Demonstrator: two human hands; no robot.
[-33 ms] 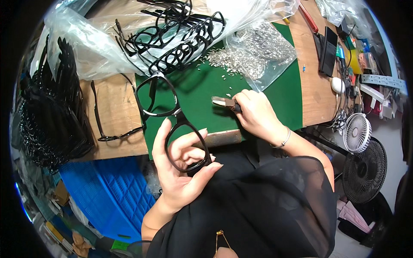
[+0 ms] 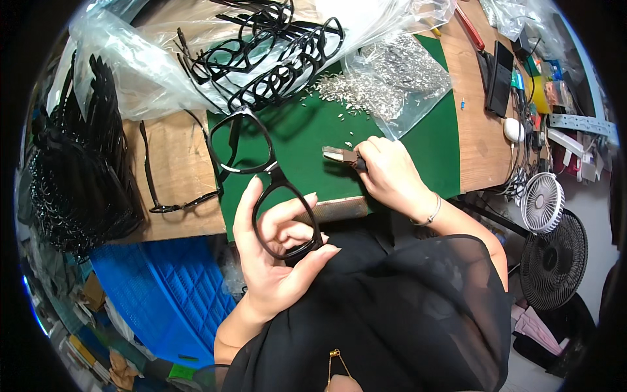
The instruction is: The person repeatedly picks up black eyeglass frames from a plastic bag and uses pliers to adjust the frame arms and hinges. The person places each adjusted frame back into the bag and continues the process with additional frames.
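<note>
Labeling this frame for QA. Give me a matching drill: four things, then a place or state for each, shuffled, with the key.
Things:
1. black frame
2. pliers
3. loose temple arm
4. small white fan

Places or states:
A. lying on bare wood, left of the green mat
B. at the right table edge
C. held in the left hand
D. held in the right hand, tips over the mat

Pairs: 1-C, 2-D, 3-A, 4-B

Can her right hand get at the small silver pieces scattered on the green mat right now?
Probably yes: the right hand, gripping pliers, rests on the green mat just short of the silver pieces, with bare mat between.
</note>
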